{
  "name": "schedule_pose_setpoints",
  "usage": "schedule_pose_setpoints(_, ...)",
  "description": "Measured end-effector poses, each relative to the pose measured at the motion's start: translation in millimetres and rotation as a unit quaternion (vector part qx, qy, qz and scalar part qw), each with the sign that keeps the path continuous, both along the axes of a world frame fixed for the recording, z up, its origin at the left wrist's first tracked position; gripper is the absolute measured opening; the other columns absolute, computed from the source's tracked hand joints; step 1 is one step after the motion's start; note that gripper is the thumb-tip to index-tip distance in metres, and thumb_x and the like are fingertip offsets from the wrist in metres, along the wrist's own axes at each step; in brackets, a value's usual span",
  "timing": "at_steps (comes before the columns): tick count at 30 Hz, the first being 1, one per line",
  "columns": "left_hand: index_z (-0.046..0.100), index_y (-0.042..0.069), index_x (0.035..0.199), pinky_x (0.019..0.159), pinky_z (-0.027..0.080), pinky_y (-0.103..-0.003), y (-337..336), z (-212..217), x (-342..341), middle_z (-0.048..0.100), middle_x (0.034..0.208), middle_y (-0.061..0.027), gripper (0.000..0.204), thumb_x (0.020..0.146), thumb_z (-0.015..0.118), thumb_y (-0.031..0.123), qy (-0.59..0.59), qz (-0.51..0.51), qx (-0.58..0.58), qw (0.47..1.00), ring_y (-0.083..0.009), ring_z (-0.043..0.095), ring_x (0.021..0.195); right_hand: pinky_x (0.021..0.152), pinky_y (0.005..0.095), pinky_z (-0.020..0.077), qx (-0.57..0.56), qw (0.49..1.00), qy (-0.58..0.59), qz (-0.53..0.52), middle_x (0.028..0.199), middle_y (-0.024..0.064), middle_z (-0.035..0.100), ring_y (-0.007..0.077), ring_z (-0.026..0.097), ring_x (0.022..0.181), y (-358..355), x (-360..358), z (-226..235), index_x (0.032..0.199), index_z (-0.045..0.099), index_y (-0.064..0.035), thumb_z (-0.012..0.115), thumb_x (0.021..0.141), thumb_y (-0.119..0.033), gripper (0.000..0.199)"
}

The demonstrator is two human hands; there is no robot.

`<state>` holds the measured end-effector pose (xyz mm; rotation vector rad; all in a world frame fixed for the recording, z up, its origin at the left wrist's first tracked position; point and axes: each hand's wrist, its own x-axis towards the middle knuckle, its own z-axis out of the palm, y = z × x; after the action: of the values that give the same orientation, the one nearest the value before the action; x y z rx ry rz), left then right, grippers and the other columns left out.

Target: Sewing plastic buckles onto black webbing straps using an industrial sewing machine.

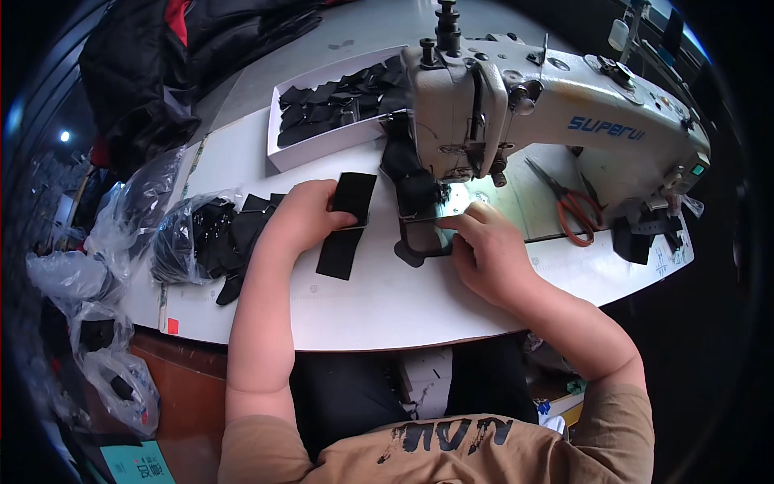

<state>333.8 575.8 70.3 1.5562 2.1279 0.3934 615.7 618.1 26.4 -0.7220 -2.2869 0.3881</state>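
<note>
On the white table of the sewing machine (556, 113), my left hand (302, 218) grips a black strap piece (340, 252), with the thumb across its middle near a thin metal bar or ring. My right hand (492, 246) is beside the lit needle area, fingers bent and index tip at the edge of another black strap (415, 192). That strap lies by the presser foot, and its rounded dark end (423, 239) reaches toward me. How firmly the right fingers pinch it is partly hidden.
Behind my left hand, a white box (322, 143) holds many black strap pieces with metal rings. More pieces spill from a clear plastic bag (181, 242) at left. Orange-handled scissors (576, 216) lie under the machine arm, and black scraps (637, 238) sit at the right end.
</note>
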Motion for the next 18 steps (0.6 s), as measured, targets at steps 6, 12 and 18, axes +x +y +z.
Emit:
schedule_pose_setpoints(6,0.068,-0.001,0.104,0.081,0.054,-0.037,-2.9,10.2,27.9,0.073,0.094,-0.0155,0.029,0.082,0.079,0.014,0.051,-0.038,0.053,0.997,-0.0238,0.069,0.085,0.066,0.0366,0.0519,-0.136,0.990,-0.011,0.039,0.092,0.0110,0.061,0.0292,0.066,0.077,-3.1,5.8,8.3,0.105,0.070,-0.0044,0.061,0.081,0.004,0.028)
schedule_pose_setpoints(12,0.069,0.000,0.097,0.078,0.053,-0.029,-6.5,5.2,34.0,0.070,0.086,-0.0028,0.021,0.078,0.078,-0.002,-0.268,-0.061,0.095,0.957,-0.0123,0.066,0.085,0.068,0.0288,0.0512,-0.295,0.933,0.057,0.198,0.086,0.0077,0.068,0.0132,0.061,0.074,-2.5,5.7,7.1,0.112,0.071,-0.0012,0.066,0.097,-0.018,0.023)
schedule_pose_setpoints(18,0.074,0.003,0.079,0.072,0.047,-0.025,-12.5,4.0,49.1,0.064,0.081,-0.0025,0.016,0.068,0.085,0.001,-0.373,-0.216,0.127,0.893,-0.0121,0.061,0.076,0.063,0.0275,0.0512,-0.590,0.782,0.076,0.186,0.082,0.0035,0.069,0.0102,0.060,0.068,6.1,12.3,22.8,0.094,0.069,0.0000,0.060,0.103,-0.038,0.040)
